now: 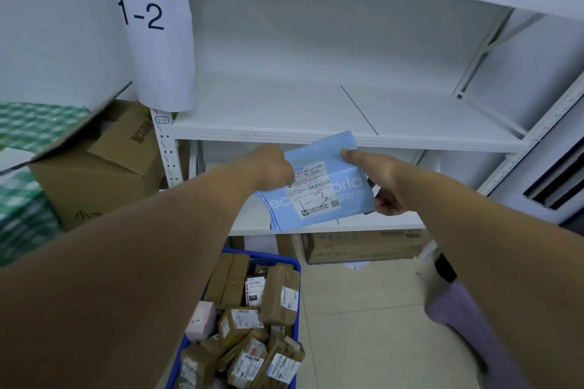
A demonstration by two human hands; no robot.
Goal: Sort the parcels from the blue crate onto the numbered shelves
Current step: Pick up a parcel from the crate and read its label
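Note:
I hold a flat light-blue mailer parcel [319,180] in both hands, just below the front edge of the white shelf [284,133]. Its white label has "1-3" handwritten on it. My left hand [268,167] grips the parcel's left edge, and my right hand [376,180] pinches its right edge with the thumb on top. A paper sign reading "1-2" [155,38] hangs on the shelf's left post. The blue crate [295,265] sits on the floor below my arms, filled with several brown taped parcels and one pink box [200,320].
Brown cardboard boxes [94,167] and green-checked packs [28,126] are stacked left of the rack. A lower shelf board [252,224] lies behind the parcel, with a long flat carton [363,246] under it. A grey cabinet [556,180] stands at right. Tiled floor spreads right of the crate.

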